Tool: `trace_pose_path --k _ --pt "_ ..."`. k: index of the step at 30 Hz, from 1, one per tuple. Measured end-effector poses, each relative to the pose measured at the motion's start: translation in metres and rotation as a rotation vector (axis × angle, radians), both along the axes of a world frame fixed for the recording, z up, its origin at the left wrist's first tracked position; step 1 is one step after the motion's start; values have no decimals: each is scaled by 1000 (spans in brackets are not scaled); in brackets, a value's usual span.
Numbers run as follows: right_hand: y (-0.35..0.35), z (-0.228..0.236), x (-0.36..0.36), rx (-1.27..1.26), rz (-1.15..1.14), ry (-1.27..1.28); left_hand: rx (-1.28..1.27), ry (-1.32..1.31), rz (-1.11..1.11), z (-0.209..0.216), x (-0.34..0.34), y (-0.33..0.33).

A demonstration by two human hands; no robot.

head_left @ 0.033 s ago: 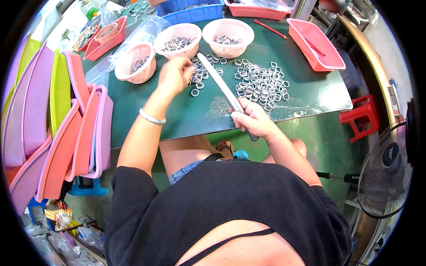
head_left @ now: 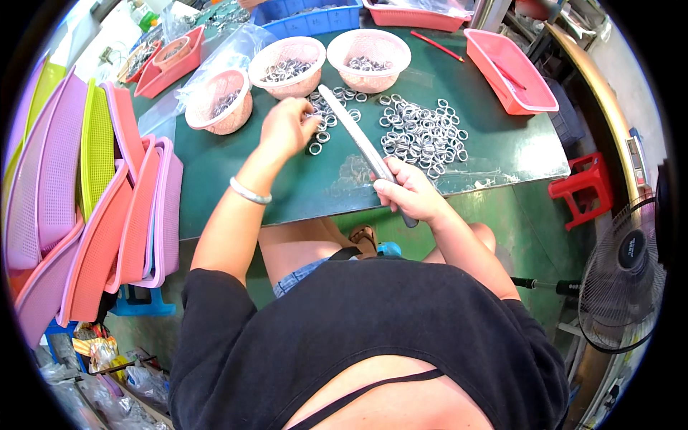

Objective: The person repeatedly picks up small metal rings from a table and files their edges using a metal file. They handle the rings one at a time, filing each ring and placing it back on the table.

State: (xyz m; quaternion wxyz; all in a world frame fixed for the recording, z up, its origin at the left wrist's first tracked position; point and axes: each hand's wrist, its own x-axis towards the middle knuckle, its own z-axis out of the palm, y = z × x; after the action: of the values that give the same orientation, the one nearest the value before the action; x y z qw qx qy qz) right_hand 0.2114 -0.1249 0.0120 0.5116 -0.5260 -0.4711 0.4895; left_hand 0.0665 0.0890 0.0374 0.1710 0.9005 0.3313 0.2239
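Note:
My right hand (head_left: 410,190) is wrapped round the lower end of a ring mandrel (head_left: 352,130), a long tapered metal rod with a dark butt. Its narrow tip slants up and left over the table. My left hand (head_left: 285,127) hovers beside the smaller spread of silver rings (head_left: 324,135), fingers curled toward the thumb. Whatever lies between those fingers is too small to make out. To the right of the mandrel is a bigger heap of silver rings (head_left: 424,135). Behind my left hand stand pink baskets with rings inside: one at left (head_left: 197,118), one in the middle (head_left: 292,87), one at right (head_left: 369,82).
A pink tray (head_left: 534,102) holding a red pencil sits at the table's right; another red pencil (head_left: 437,46) lies nearby. A blue crate (head_left: 308,27) is at the back. Stacked colourful baskets (head_left: 93,179) crowd the left. A red stool (head_left: 584,190) and fan (head_left: 623,287) stand right.
My left hand has shifted slightly down and to the right, its fingers turned more toward the loose rings. The right hand and mandrel stay practically in place.

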Motion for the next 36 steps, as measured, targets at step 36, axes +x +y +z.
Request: trace_pose_path --k 36 --pt "-3 9 -4 30 8 -151 -1407 -827 -460 -4 -6 -65"
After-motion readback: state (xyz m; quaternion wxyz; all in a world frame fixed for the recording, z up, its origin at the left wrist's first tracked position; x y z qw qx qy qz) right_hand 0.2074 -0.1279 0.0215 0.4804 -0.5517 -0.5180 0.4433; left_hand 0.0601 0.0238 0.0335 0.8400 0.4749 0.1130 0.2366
